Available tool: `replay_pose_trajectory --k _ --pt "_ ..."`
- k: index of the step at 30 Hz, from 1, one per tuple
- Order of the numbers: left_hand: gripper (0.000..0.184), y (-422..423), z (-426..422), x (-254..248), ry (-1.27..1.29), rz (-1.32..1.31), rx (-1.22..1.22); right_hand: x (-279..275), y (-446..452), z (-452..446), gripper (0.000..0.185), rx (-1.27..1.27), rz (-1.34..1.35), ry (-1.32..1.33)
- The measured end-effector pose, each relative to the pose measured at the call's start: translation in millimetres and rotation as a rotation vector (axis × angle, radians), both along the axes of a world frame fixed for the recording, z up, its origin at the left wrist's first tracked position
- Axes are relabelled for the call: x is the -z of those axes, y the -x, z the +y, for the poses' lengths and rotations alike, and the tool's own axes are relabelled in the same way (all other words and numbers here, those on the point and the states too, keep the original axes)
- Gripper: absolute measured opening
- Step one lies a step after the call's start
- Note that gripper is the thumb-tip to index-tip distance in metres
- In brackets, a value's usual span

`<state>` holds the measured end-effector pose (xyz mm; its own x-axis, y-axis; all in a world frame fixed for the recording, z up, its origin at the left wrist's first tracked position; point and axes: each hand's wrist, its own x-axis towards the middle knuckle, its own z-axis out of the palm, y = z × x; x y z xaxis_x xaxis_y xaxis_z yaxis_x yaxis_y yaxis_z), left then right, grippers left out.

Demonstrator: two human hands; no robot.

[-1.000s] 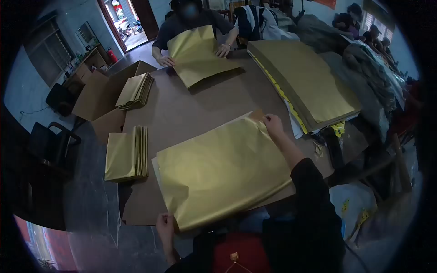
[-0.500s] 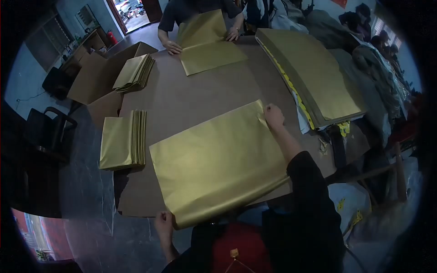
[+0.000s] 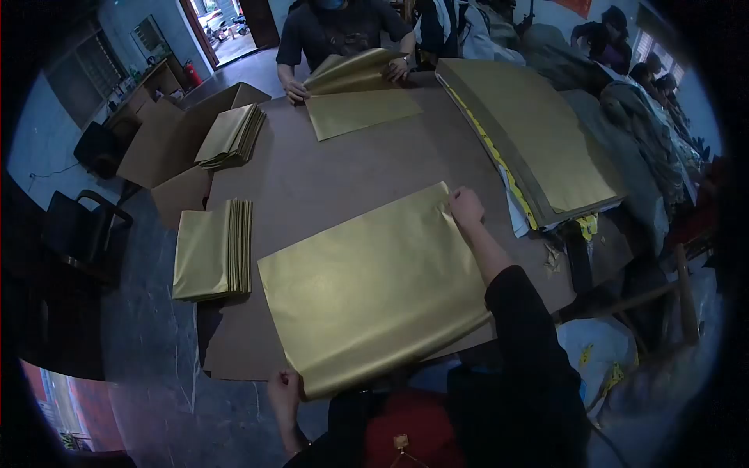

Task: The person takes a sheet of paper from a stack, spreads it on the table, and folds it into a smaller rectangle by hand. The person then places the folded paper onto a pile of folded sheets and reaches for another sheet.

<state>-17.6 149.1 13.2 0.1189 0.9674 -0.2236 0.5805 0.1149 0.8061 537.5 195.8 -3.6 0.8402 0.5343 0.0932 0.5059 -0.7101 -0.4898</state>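
Note:
A large gold paper sheet (image 3: 374, 288) spreads across the near side of the table, its near edge curling over the table edge. My left hand (image 3: 285, 388) is closed on its near left corner, at the table's front edge. My right hand (image 3: 466, 209) grips the far right corner, where the paper creases beneath the fingers. Left of the sheet stands a stack of folded gold sheets (image 3: 212, 253), with a second folded stack (image 3: 232, 136) farther back.
Across the brown table (image 3: 343, 179), a co-worker (image 3: 343, 35) handles another gold sheet (image 3: 363, 113) with both hands. A thick pile of flat gold sheets (image 3: 538, 140) lies at the right. An open cardboard box (image 3: 168, 148) stands at the left, near a black chair (image 3: 82, 226).
The co-worker's raised sheet half has come down toward the table. My hands keep their hold on the same corners, and the sheet looks nearly unmoved. The view has tilted slightly.

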Motion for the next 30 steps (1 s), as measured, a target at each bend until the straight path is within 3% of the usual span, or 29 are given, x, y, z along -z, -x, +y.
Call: replay_pose_trajectory --k 5,8,10,11,14,19,21,28,30 --pt "0.018 7 4 16 -0.098 0.102 0.023 -2 -2 1 0.024 0.008 0.036 0.009" --pt "0.017 7 4 11 0.036 0.09 -0.074 4 -5 1 0.024 0.007 -0.015 -0.018" --pt "0.018 -14 1 -24 0.047 0.111 -0.007 -9 1 -3 0.025 -0.013 0.026 -0.043" --pt "0.02 7 5 22 0.069 0.029 -0.046 -8 0 -1 0.025 0.003 0.05 -0.048" --pt "0.021 -9 3 -6 0.177 0.019 -0.107 -9 -5 -1 0.026 -0.025 0.071 0.04" --pt "0.022 -16 1 -10 0.098 0.04 -0.176 9 -24 1 0.028 -0.029 0.045 0.059" --pt "0.021 -17 1 -17 0.03 0.155 -0.068 7 -23 1 0.028 -0.021 0.039 0.077" --pt "0.016 -14 1 -15 0.178 0.071 -0.079 2 -23 -1 0.032 -0.062 0.047 0.082" --pt "0.015 -19 0 -23 0.104 0.065 -0.069 6 -25 0 0.032 -0.033 0.009 0.099"
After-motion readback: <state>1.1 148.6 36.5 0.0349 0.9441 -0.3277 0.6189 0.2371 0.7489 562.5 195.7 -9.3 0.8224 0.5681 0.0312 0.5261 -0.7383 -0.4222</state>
